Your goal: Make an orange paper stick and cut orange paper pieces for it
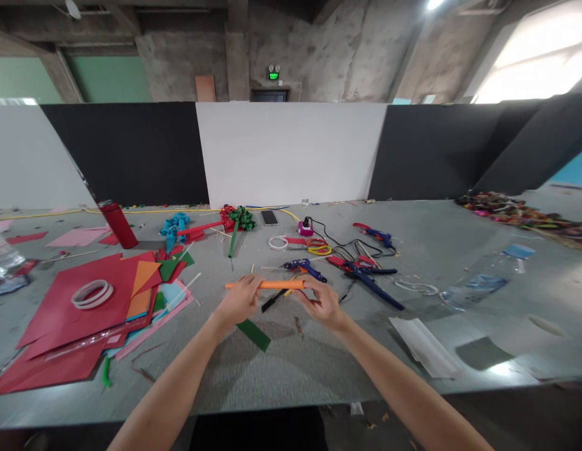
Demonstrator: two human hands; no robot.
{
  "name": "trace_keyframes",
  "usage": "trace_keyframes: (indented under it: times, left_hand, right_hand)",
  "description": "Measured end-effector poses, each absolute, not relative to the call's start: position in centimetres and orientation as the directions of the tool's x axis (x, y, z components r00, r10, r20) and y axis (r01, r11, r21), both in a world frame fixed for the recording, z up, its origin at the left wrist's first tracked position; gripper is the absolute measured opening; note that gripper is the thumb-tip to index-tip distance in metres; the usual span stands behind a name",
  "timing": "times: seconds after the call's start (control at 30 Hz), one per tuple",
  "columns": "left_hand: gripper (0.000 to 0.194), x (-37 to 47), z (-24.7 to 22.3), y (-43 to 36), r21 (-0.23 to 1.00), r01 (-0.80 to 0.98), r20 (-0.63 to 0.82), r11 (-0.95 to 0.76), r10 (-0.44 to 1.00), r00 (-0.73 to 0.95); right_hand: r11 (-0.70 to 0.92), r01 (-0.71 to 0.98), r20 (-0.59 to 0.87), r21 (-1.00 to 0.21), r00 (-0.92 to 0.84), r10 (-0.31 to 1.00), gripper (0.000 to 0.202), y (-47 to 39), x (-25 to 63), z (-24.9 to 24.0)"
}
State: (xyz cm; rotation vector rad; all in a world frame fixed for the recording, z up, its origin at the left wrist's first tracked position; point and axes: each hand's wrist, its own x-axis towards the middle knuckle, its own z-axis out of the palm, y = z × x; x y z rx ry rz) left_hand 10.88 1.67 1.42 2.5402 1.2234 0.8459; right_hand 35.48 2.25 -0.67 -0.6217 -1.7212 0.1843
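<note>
An orange paper tube lies level between my two hands, above the middle of the table. My left hand is closed around it near its left end, which sticks out past the fingers. At the other end, my right hand grips the tube between thumb and fingers. Beneath my left hand is a strip of dark green paper on the table. A black-handled tool, partly hidden, lies just under the tube. Close beyond it rests a blue glue gun.
Red and coloured paper sheets with tape rolls lie at left, a red flask behind them. Paper flowers and a phone are farther back. Right are pliers, a plastic bottle and a white roll.
</note>
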Motion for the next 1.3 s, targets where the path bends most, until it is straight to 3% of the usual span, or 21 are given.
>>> trace_keyframes:
  times: [0.13,0.23,0.43,0.6,0.73,0.83,1.3]
  left_hand:
    - [0.019,10.6,2.0,1.3,0.438,0.682,0.333,-0.585,0.811,0.482]
    - [0.022,10.5,2.2,1.3,0.431,0.716,0.316,-0.549,0.835,0.451]
    - [0.026,12.0,2.1,0.7,0.183,0.770,0.456,-0.612,0.746,0.485]
    - [0.024,14.4,2.5,-1.5,0.066,0.868,0.460,-0.492,0.787,0.411]
    - [0.022,14.9,3.6,-2.5,0.082,0.930,0.319,-0.359,0.893,0.317]
    - [0.024,14.7,4.5,-2.6,0.096,0.933,0.235,-0.347,0.919,0.318]
    - [0.023,13.4,6.4,-2.5,0.337,0.769,0.161,-0.544,0.838,0.522]
  right_hand:
    - [0.862,0.289,0.858,-0.416,-0.190,0.478,0.007,2.3,36.3,0.7]
    - [0.864,0.294,0.865,-0.410,-0.175,0.470,0.002,1.9,36.2,1.9]
    - [0.824,0.267,0.820,-0.500,-0.160,0.550,0.007,1.2,34.5,3.0]
    - [0.696,0.225,0.687,-0.682,-0.128,0.715,0.017,0.4,32.5,2.1]
    - [0.585,0.136,0.574,-0.799,-0.114,0.811,0.024,-0.2,31.6,1.7]
    - [0.565,0.103,0.553,-0.819,-0.123,0.824,0.030,-0.5,31.6,1.7]
    - [0.789,0.081,0.783,-0.609,-0.094,0.614,0.037,-1.0,32.3,1.5]
